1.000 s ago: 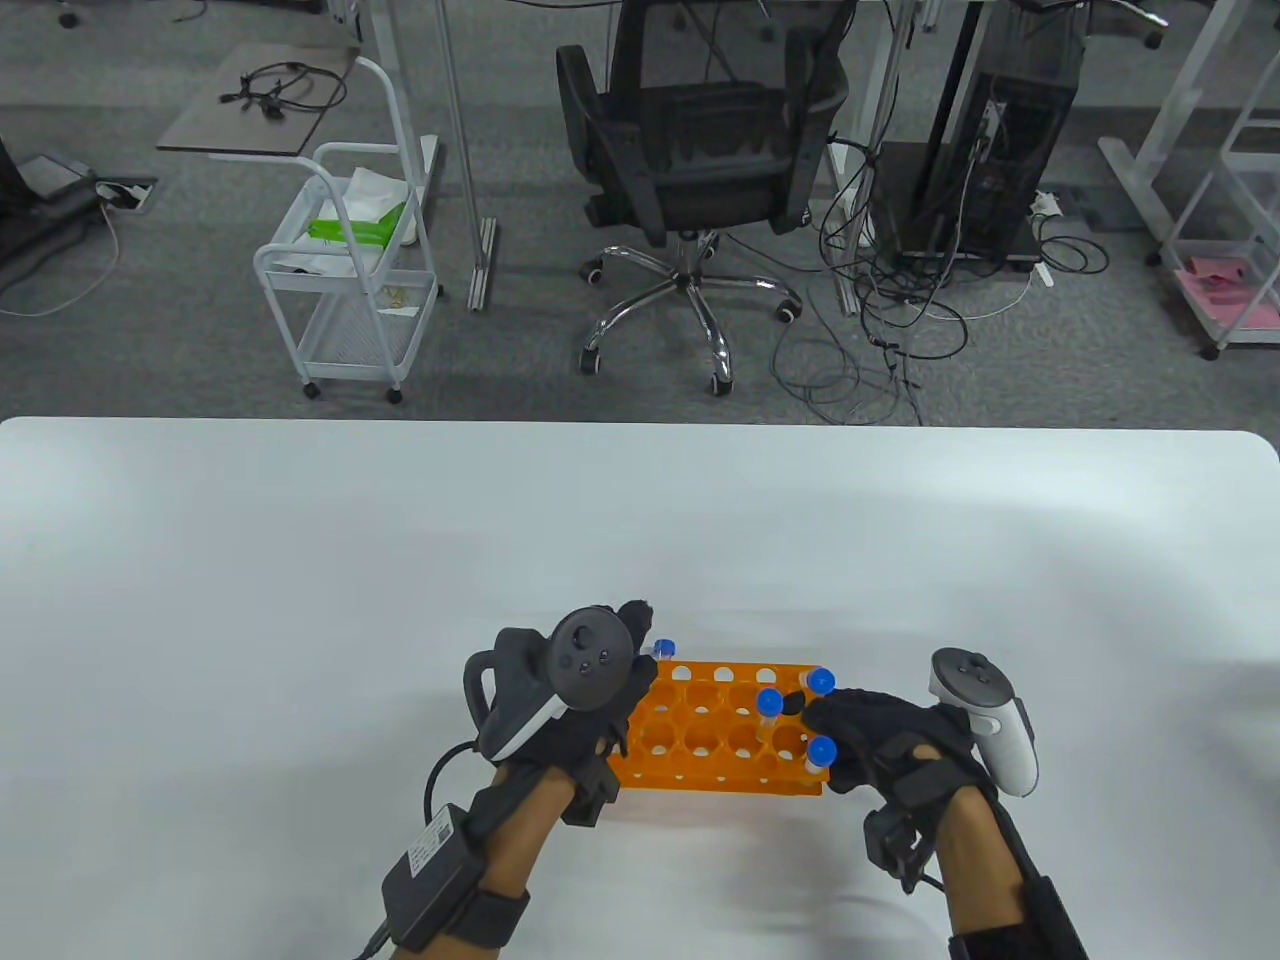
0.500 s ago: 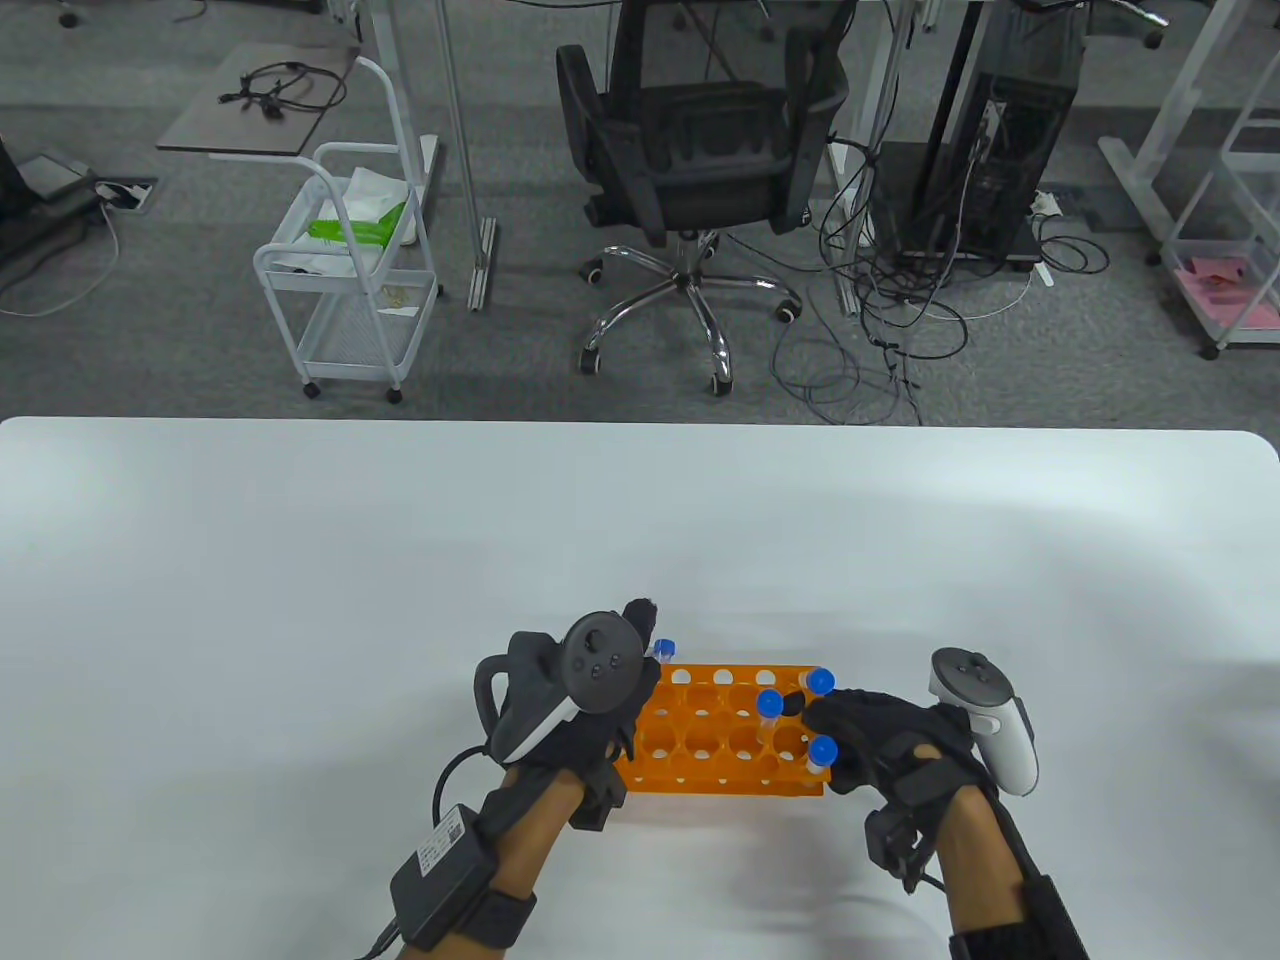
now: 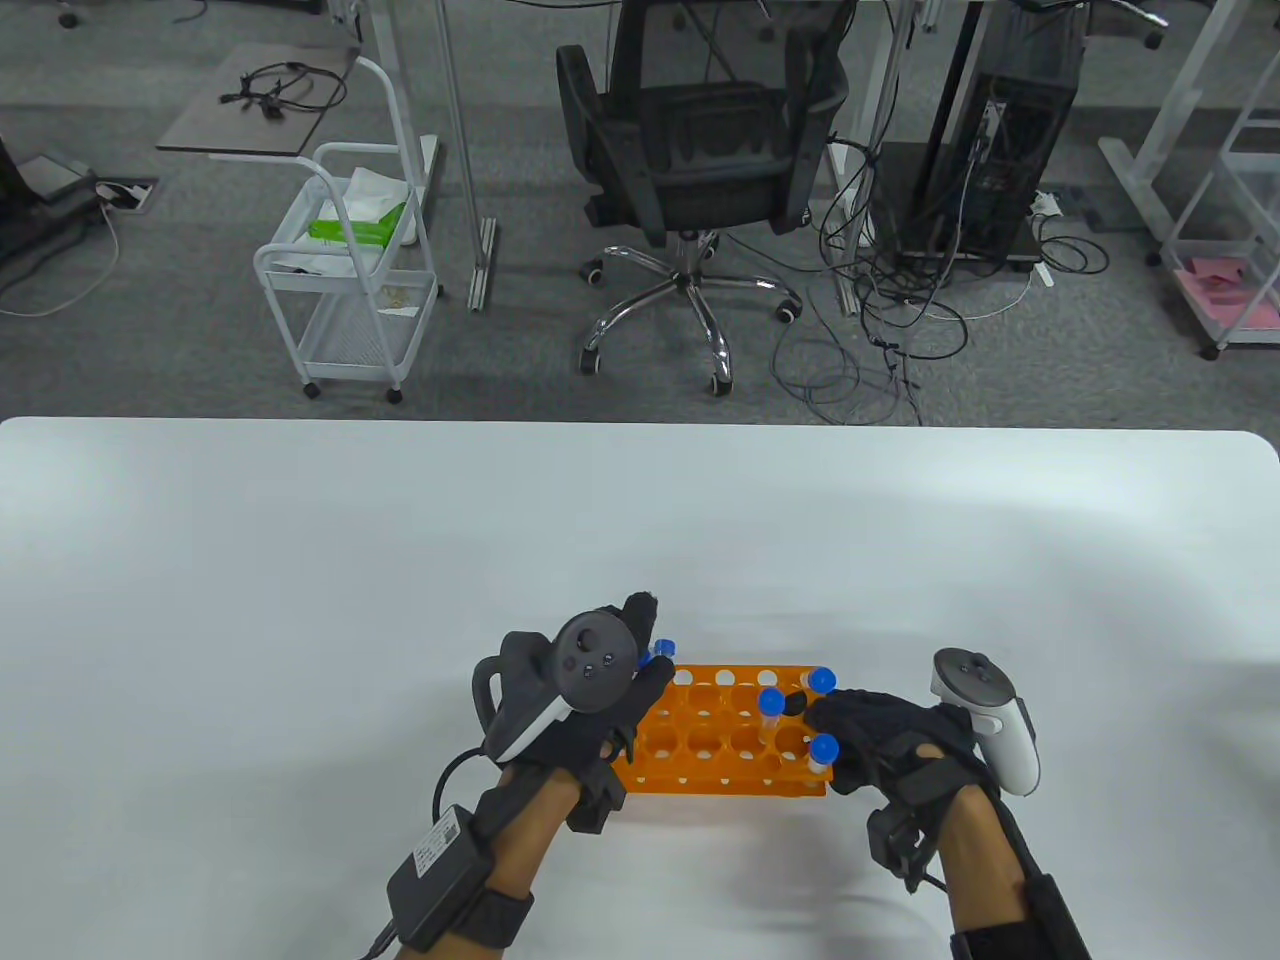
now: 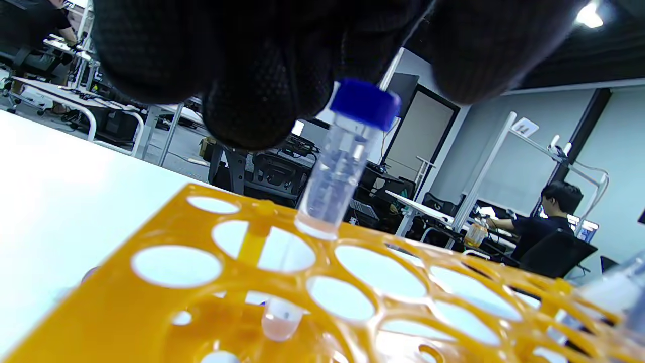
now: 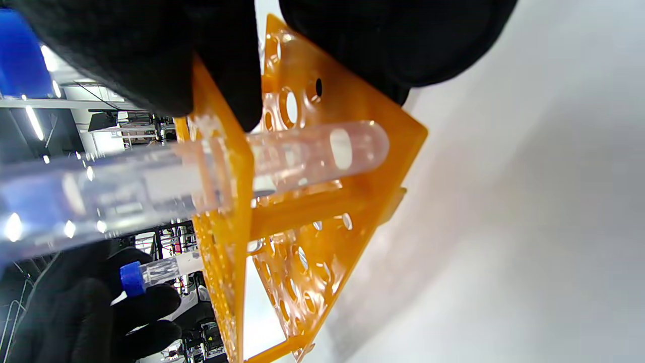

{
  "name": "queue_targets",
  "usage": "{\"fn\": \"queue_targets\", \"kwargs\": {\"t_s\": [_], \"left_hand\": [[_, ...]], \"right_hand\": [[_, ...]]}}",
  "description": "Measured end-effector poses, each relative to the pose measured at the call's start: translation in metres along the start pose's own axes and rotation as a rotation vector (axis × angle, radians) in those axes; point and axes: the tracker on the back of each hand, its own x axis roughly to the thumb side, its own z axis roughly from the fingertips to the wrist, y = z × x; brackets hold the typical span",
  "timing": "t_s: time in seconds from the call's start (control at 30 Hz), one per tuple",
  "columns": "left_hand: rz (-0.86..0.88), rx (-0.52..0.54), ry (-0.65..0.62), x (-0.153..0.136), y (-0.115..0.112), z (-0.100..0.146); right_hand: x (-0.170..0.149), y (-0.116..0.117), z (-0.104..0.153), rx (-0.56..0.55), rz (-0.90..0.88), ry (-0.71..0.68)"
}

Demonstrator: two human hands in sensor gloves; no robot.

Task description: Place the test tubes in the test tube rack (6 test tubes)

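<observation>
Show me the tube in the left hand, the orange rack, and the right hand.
tube in the left hand (image 4: 365, 102), left wrist view, on its blue cap.
orange rack (image 3: 722, 783), table view, on its near side wall.
right hand (image 3: 880, 735), table view, on the glove's back.

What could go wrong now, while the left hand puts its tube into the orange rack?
1. The tube in the left hand leans, with its bottom in a far-row hole; if pushed tilted, it might jam against the orange rack.
2. The fingers hold only near the blue cap, so the tube could slip.
3. The right hand lies beside three standing tubes and might bump them.
</observation>
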Motion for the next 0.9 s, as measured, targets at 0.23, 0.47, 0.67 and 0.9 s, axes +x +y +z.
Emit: {"fn": "queue_targets", "kwargs": {"t_s": [0.23, 0.47, 0.67, 0.9], "left_hand": [[0.138, 0.033, 0.119, -0.036, 0.01, -0.005], [0.193, 0.038, 0.294, -0.088, -0.009, -0.016], [0.09, -0.066, 0.353, -0.101, -0.043, -0.03], [0.004, -0.155, 0.401, -0.104, -0.068, -0.046]], "right_hand": [[-0.001, -0.003, 0.001, -0.008, -0.015, 0.001], [-0.001, -0.005, 0.003, -0.017, -0.026, 0.001], [-0.001, -0.009, 0.005, -0.026, -0.04, -0.002], [-0.003, -0.019, 0.009, -0.044, -0.074, -0.008]]}}
